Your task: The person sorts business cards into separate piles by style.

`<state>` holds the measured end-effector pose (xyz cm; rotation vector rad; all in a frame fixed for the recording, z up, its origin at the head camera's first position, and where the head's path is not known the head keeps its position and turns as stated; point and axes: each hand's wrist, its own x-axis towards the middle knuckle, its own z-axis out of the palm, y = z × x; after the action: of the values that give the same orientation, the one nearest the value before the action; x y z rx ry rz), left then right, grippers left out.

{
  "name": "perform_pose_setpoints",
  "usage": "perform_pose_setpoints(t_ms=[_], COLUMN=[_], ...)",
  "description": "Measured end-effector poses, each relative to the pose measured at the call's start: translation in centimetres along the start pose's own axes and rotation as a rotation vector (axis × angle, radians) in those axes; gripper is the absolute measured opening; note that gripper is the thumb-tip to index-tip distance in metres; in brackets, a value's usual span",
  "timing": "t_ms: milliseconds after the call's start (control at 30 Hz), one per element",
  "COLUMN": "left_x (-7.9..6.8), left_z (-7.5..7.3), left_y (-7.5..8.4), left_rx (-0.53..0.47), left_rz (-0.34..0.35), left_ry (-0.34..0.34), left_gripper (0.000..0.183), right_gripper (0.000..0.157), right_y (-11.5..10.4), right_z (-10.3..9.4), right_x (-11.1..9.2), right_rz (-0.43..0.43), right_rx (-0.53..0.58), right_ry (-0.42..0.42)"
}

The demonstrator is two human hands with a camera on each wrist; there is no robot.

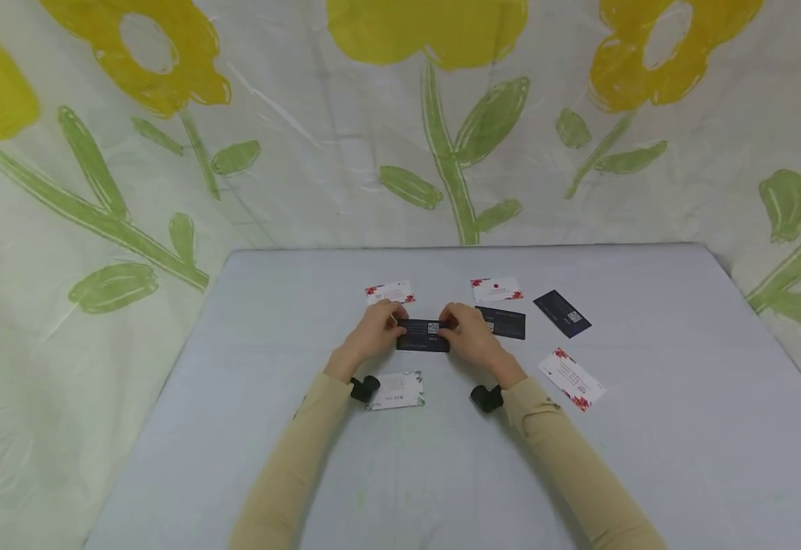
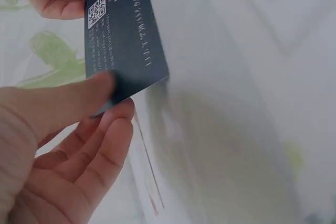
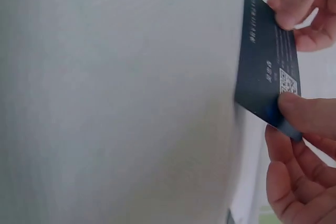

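From here I see the left hand (image 1: 375, 331) and right hand (image 1: 471, 334) pinching a dark card (image 1: 419, 341) near its ends — probably light, stiff, slick — where I'd grip too.

Held card (image 1: 419, 338) is dark navy with white print, black-and-white QR square. Middle dark card (image 1: 511, 321) and far-right dark card (image 1: 560, 310) are dark too, QR squares included. Far-left card (image 1: 392, 291), far-middle card (image 1: 498, 290) and right white card (image 1: 571, 378) are white, red patterned corners. Near white card (image 1: 400, 389) has green leafy corners. Desk (image 1: 662, 458) is pale grey-blue. Left sleeve (image 1: 292, 466) and right sleeve (image 1: 572, 466) are beige. Backdrop (image 1: 318, 191) is whitish: yellow flowers (image 1: 435, 30), green stems (image 1: 452, 176).
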<state>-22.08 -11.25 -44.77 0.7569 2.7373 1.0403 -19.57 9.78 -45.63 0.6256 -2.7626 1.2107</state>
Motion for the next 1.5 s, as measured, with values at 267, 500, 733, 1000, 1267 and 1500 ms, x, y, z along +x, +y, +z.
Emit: perform_pose_setpoints(t_ms=[267, 500, 733, 1000, 1267, 1500], left_x=[-0.5, -1.3, -2.1, -2.3, -2.3, -2.8], left_z=[0.1, 1.5, 2.9, 3.8, 4.5, 4.8], left_y=[2.4, 5.0, 5.8, 5.5, 4.9, 5.3], left_rx=[-0.134, -0.174, -0.197, -0.176, -0.11, 0.013], left_rz=[0.088, 0.1, 0.061, 0.04, 0.034, 0.032], left_ry=[0.014, -0.11, -0.187, -0.2, -0.179, -0.152], left_gripper=[0.006, 0.007, 0.006, 0.004, 0.003, 0.003], right_gripper=[0.004, 0.005, 0.007, 0.007, 0.01, 0.011], right_y=[-0.3, 0.0, 0.4, 0.6, 0.9, 0.8], right_z=[-3.0, -5.1, -5.2, -4.4, -3.2, -2.7], right_x=[-1.9, -4.8, -6.9, -7.4, -7.1, -7.0], right_rz=[0.016, 0.117, 0.15, 0.144, 0.122, 0.131], right_rx=[0.07, 0.049, 0.063, 0.103, 0.004, -0.109], right_ry=[0.037, -0.038, -0.096, -0.111, -0.091, -0.078])
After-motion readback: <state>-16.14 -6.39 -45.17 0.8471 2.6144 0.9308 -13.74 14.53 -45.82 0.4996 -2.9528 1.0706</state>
